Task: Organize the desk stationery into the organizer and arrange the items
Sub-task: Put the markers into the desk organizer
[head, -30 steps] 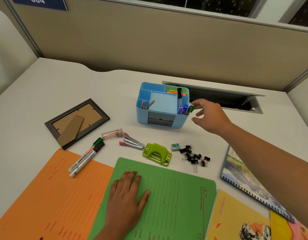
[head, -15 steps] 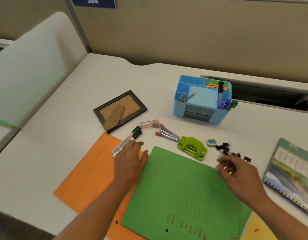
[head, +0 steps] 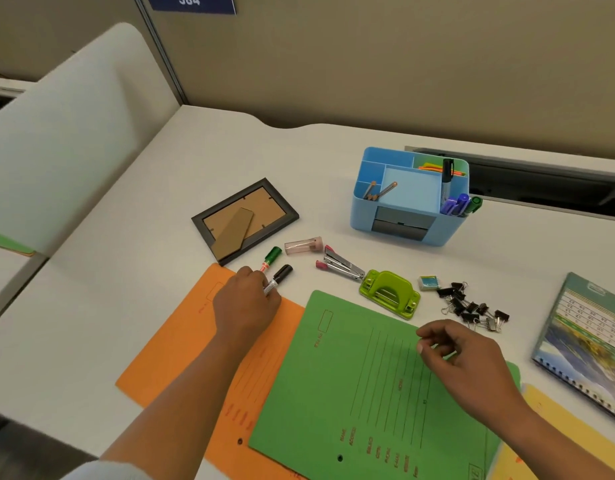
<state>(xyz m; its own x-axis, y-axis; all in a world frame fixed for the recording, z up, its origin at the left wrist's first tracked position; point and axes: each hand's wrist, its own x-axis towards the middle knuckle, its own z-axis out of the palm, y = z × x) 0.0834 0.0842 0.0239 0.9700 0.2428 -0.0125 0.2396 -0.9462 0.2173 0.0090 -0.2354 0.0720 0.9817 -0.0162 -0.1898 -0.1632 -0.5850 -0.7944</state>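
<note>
Bare desk (head: 133,258) lies left of the orange folder (head: 181,351). The organizer (head: 365,220), upper right, holds pens (head: 455,204) and 2 pencils (head: 382,191). Left hand (head: 245,304) grips 2 markers (head: 282,273); right hand (head: 468,358) hangs loose, empty.

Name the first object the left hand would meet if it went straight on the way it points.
Probably the black-capped marker: the left hand points up and right, its fingers at that marker's barrel, the green-capped marker lying just beside. Whether it grips is hidden.
</note>
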